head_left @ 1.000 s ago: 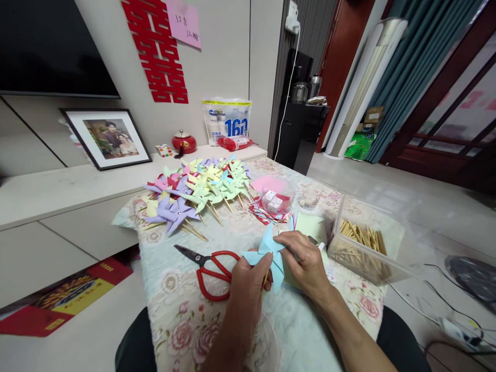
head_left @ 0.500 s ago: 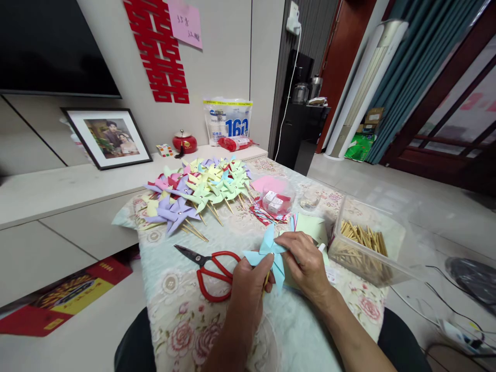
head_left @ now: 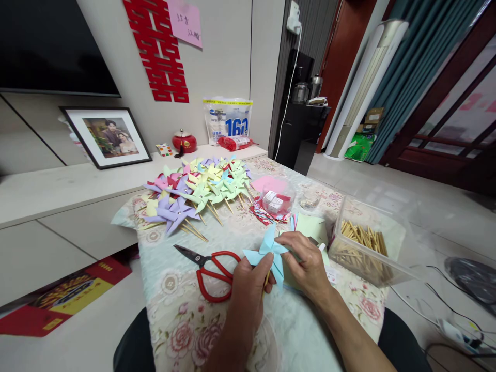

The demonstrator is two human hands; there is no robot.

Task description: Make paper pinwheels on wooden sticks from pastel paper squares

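We hold blue pinwheel [head_left: 270, 251] at 6 o'clock over counter [head_left: 170, 289] | left hand [head_left: 248, 287] clamped on its stick | right hand [head_left: 306, 261] pinching its blades | red scissors [head_left: 211, 271] at 9 o'clock, just beside.

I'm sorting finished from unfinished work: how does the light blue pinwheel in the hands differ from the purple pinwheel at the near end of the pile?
The light blue pinwheel is held above the table by the left hand and the right hand; the purple pinwheel lies flat on the tablecloth, untouched. The purple one's stick shows fully; the blue one's is mostly hidden by fingers. Both are folded paper with pointed blades.
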